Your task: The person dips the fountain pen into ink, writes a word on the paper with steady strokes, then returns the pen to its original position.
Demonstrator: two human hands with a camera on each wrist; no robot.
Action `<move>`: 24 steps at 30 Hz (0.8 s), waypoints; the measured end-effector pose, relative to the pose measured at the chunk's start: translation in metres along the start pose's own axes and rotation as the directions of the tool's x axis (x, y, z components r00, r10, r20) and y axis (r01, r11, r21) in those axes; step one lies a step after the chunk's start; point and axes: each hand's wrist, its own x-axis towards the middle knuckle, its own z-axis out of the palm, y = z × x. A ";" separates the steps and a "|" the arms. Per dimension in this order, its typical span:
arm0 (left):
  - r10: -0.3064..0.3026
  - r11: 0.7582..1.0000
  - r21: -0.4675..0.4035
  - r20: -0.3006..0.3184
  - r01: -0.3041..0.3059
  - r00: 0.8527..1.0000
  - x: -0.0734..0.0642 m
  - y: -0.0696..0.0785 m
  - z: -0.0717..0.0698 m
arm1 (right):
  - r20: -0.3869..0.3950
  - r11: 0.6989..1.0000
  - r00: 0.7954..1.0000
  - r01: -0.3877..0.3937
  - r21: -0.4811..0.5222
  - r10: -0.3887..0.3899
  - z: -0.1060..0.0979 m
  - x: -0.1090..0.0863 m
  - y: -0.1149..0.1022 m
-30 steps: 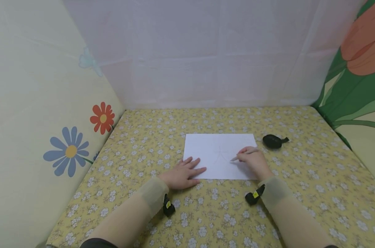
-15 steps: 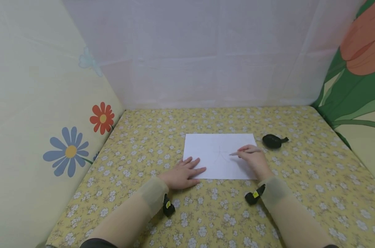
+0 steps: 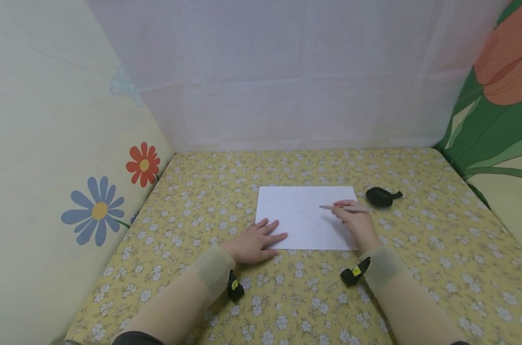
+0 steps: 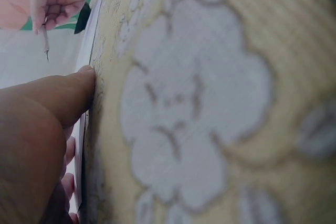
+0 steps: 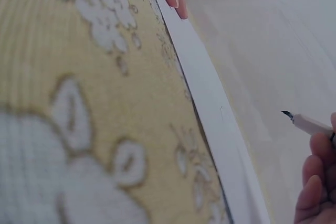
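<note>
A white sheet of paper [image 3: 282, 196] lies on the table with faint thin lines drawn near its middle. My left hand [image 3: 254, 242] rests spread on its lower left corner, fingers straight; in the left wrist view its thumb [image 4: 73, 90] lies at the sheet's near edge. Over the right half of the sheet, my right hand [image 3: 353, 223] pinches a pale slim pen [image 3: 349, 209], its tip pointing left. Seen from the right wrist, the pen [image 5: 310, 124] has a dark pointed tip, held up off the paper [image 5: 210, 98].
To the right of the sheet lies a small black rounded object [image 3: 379, 197] with a short tab. A yellow flowered cloth [image 3: 218, 191] covers the table. Behind stands a pale hanging sheet [image 3: 265, 96], with flower-printed panels at both sides.
My right hand has lifted the pen's tip from the lower part of the drawing and tilted it flatter, the tip now farther from me. The left hand and paper have stayed put.
</note>
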 end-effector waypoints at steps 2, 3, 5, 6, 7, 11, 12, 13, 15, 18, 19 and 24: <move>-0.004 1.000 0.003 0.003 0.004 1.000 0.000 0.000 0.000 | -0.012 1.000 1.000 -0.001 0.029 0.001 -0.001 0.000 0.001; -0.006 1.000 0.004 0.004 0.006 1.000 0.000 0.000 0.000 | -0.018 0.999 1.000 0.002 0.049 -0.001 -0.001 0.000 0.001; -0.007 1.000 0.000 0.003 0.007 1.000 0.000 0.000 0.000 | -0.035 0.996 0.999 0.001 0.085 0.002 -0.001 0.001 0.002; -0.007 1.000 0.001 0.003 0.007 1.000 0.000 0.000 0.000 | -0.044 0.996 0.999 0.001 0.094 0.003 -0.001 0.001 0.002; -0.007 1.000 0.001 0.003 0.007 1.000 0.000 0.000 0.001 | -0.056 0.994 0.998 -0.002 0.107 0.008 -0.002 0.001 0.002; -0.009 1.000 0.007 0.005 0.008 1.000 0.000 -0.001 0.001 | -0.099 0.991 0.995 -0.002 0.135 0.016 -0.003 0.003 0.003; -0.009 1.000 0.008 0.005 0.009 1.000 0.000 -0.001 0.001 | -0.107 0.991 0.994 -0.003 0.136 0.017 -0.003 0.003 0.003; -0.009 1.000 0.008 0.004 0.009 1.000 0.001 -0.001 0.001 | -0.114 0.990 0.993 0.000 0.142 0.017 -0.004 0.003 0.003; -0.010 1.000 0.008 0.004 0.010 1.000 0.000 -0.001 0.001 | -0.122 0.985 0.993 0.012 0.171 0.010 -0.005 0.004 0.003; -0.008 1.000 0.010 0.002 0.008 1.000 0.001 -0.001 0.001 | -0.145 0.973 0.989 0.038 0.227 -0.004 -0.006 0.004 0.002; -0.007 1.000 0.010 0.001 0.007 1.000 0.001 -0.002 0.002 | -0.152 0.966 0.988 0.048 0.256 -0.009 -0.006 0.005 0.002; -0.007 1.000 0.015 0.001 0.007 1.000 0.001 -0.002 0.002 | -0.195 0.949 0.981 0.066 0.307 -0.005 -0.008 0.006 0.001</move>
